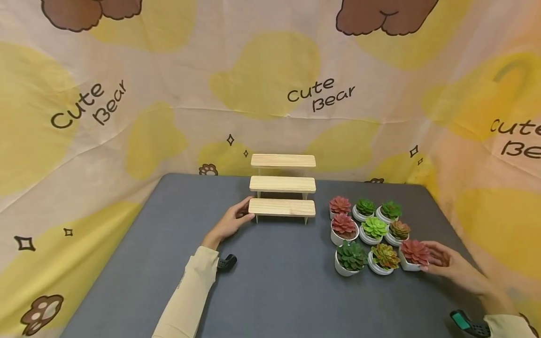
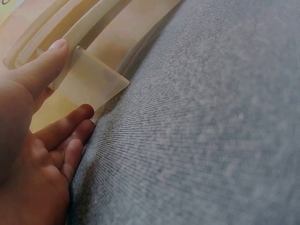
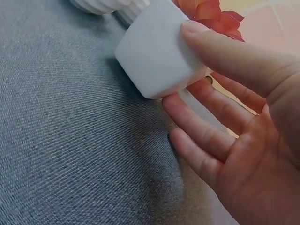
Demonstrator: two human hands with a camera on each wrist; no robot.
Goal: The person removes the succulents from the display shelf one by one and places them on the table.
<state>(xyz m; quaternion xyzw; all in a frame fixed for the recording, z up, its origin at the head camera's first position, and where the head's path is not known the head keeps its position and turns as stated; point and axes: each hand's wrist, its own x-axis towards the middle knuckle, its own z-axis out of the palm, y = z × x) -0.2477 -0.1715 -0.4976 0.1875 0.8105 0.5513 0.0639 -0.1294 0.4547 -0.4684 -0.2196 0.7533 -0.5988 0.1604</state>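
Note:
A three-step display stand point(image 1: 282, 207) with pale wooden boards and translucent supports stands at the back middle of the table. My left hand point(image 1: 230, 221) holds the left end of its lowest step. In the left wrist view the thumb lies at the board's edge, and the other fingers are beside the translucent side panel point(image 2: 93, 77). At the right, my right hand point(image 1: 458, 270) grips a red potted succulent point(image 1: 415, 253). Its square white pot point(image 3: 157, 51) has the thumb on one side and fingers opposite, partly hidden. The pot appears tilted in the right wrist view.
Several other potted succulents stand close together left of my right hand, among them a dark green one point(image 1: 351, 256), a bright green one point(image 1: 374, 227) and an orange-green one point(image 1: 384, 256). A patterned cloth point(image 1: 262, 70) hangs behind the grey table point(image 1: 274, 291).

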